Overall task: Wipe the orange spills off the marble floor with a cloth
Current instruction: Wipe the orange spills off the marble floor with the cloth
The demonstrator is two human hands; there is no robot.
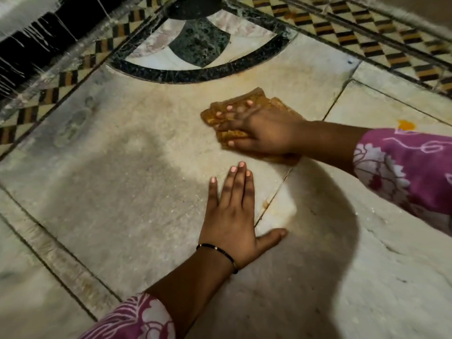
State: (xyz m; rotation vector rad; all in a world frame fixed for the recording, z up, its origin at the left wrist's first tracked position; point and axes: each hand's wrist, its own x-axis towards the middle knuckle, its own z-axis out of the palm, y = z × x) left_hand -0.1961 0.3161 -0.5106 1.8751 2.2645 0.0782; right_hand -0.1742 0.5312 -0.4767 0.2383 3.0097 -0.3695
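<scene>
My right hand presses flat on a folded cloth, stained orange-brown, lying on the pale marble floor; the fingers are spread over it. My left hand rests palm down on the bare marble nearer to me, fingers together, holding nothing. A bright orange spill shows at the right, just beyond my right sleeve. Faint orange staining runs along a floor joint beside my left hand. A pale orange smear lies beyond the cloth.
A dark green and white inlaid medallion sits beyond the cloth. A checkered black, orange and cream border runs along the far and left edges. A dark surface with white streaks stands at the top left.
</scene>
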